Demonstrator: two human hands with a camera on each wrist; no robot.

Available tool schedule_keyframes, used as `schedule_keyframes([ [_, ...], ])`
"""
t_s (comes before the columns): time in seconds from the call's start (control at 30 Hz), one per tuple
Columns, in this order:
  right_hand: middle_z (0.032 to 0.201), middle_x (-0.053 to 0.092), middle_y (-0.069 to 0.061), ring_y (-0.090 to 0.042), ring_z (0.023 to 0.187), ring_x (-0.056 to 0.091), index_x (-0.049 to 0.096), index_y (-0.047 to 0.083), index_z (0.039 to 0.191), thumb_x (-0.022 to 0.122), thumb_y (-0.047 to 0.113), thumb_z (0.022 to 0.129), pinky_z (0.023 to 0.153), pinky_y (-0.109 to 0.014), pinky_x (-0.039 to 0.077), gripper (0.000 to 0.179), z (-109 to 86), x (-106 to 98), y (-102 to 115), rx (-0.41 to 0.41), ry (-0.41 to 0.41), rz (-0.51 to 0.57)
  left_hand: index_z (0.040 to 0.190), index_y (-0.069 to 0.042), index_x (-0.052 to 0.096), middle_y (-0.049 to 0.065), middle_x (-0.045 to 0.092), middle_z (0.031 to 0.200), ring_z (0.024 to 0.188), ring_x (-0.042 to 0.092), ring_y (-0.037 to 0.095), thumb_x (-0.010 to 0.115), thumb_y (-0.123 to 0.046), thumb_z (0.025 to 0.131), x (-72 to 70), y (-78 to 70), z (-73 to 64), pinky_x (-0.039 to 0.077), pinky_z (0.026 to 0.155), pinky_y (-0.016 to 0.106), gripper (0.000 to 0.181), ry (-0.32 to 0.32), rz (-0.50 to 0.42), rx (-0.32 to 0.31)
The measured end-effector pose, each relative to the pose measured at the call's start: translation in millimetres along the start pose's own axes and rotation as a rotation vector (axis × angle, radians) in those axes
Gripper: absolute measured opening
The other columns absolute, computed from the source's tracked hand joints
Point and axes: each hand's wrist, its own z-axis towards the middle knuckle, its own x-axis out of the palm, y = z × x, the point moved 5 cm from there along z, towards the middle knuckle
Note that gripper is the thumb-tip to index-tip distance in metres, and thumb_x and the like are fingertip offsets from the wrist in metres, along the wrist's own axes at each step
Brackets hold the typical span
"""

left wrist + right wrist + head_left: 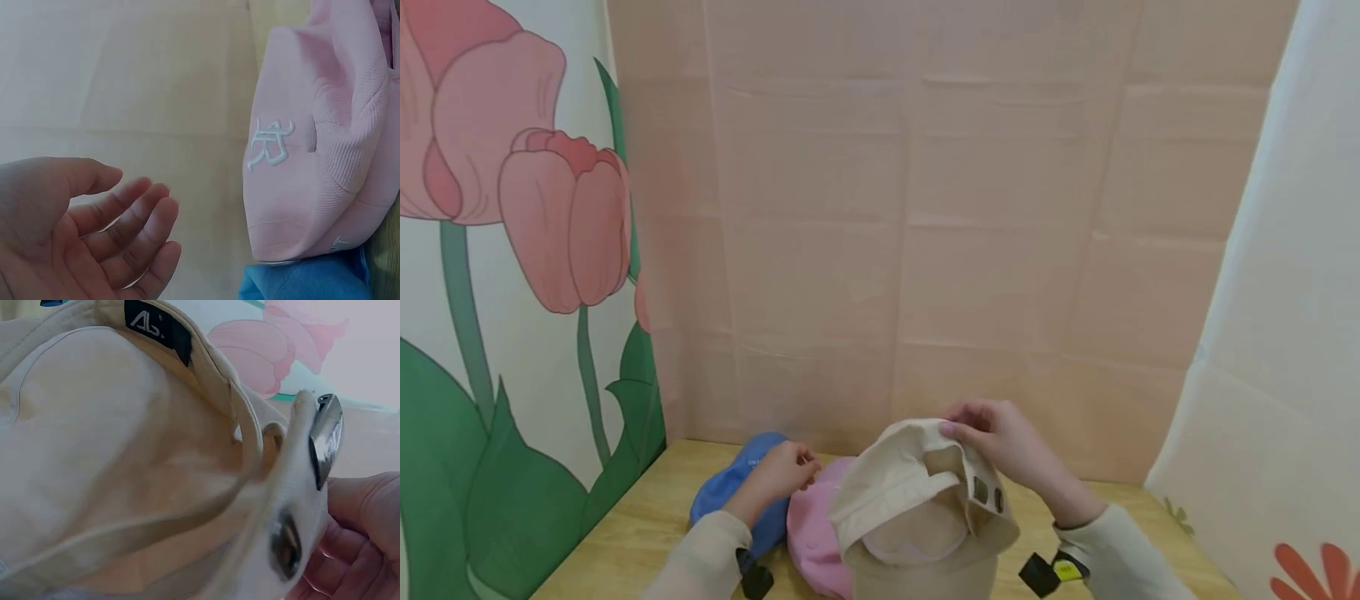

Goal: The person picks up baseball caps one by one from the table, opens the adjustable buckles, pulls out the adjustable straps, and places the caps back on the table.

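A cream baseball cap (887, 500) is tipped so that its inside and rear opening face me in the head view. My right hand (1003, 437) pinches its upper rear edge between thumb and fingers. In the right wrist view the cap's inner lining (125, 444), a black label (156, 326) and a metal buckle (326, 440) show. My left hand (782, 475) hovers over the blue and pink caps with loosely bent fingers and holds nothing. A pink cap (294, 156) with white embroidered letters lies to the right of that hand in the left wrist view.
A blue cap (737, 479) lies at the left on the wooden table (647, 483), against the pink cap. Behind the table hangs a creased pinkish backdrop (910, 250). A tulip-printed sheet (527, 350) stands on the left, a white sheet (1270, 375) on the right.
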Motion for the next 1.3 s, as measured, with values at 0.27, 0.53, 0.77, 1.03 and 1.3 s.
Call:
schedule_keyframes([
  [0.27, 0.08, 0.069, -0.003, -0.006, 0.065, 0.057, 0.07, 0.006, 0.092, 0.067, 0.02, 0.092, 0.057, -0.023, 0.047, 0.015, 4.9, -30, 14, -0.053, -0.053, -0.019, 0.088, -0.004, 0.066, 0.001, 0.062, 0.07, 0.062, 0.058, 0.014, 0.062, -0.016, 0.093, -1.8, 1.9, 4.0, 0.047, 0.055, 0.027, 0.013, -0.001, -0.004, -0.039],
  [0.53, 0.086, 0.07, -0.004, -0.01, 0.073, 0.06, 0.069, 0.006, 0.095, 0.065, 0.028, 0.093, 0.063, -0.025, 0.049, 0.023, 27.7, -72, -8, 0.027, -0.054, -0.099, 0.087, -0.001, 0.065, 0.002, 0.06, 0.067, 0.06, 0.057, 0.013, 0.062, -0.015, 0.093, -3.8, -1.0, 4.6, 0.047, 0.054, 0.027, 0.015, -0.008, -0.007, -0.019],
  [0.77, 0.093, 0.071, -0.007, -0.008, 0.077, 0.06, 0.069, 0.004, 0.103, 0.064, 0.031, 0.094, 0.066, -0.024, 0.048, 0.029, 48.9, -100, -42, 0.074, -0.1, -0.136, 0.092, 0.001, 0.066, 0.003, 0.061, 0.069, 0.06, 0.057, 0.013, 0.062, -0.015, 0.093, -5.1, 0.4, 5.3, 0.048, 0.054, 0.026, 0.016, -0.007, -0.006, -0.034],
  [1.03, 0.095, 0.071, -0.008, -0.015, 0.081, 0.059, 0.069, 0.01, 0.1, 0.063, 0.033, 0.093, 0.067, -0.025, 0.047, 0.025, 63.0, -96, -101, 0.106, -0.241, -0.183, 0.089, -0.003, 0.065, 0.005, 0.062, 0.071, 0.061, 0.056, 0.013, 0.062, -0.017, 0.094, -6.7, 1.9, 4.0, 0.047, 0.055, 0.027, 0.015, -0.006, 0.018, -0.05],
  [1.3, 0.089, 0.068, -0.01, -0.011, 0.075, 0.058, 0.068, 0.002, 0.1, 0.064, 0.023, 0.094, 0.061, -0.021, 0.047, 0.022, 25.9, -80, -157, 0.099, -0.406, -0.083, 0.091, -0.002, 0.066, 0.009, 0.065, 0.074, 0.061, 0.057, 0.013, 0.061, -0.016, 0.094, -5.1, -2.6, 2.3, 0.047, 0.056, 0.027, 0.015, 0.005, 0.01, -0.028],
])
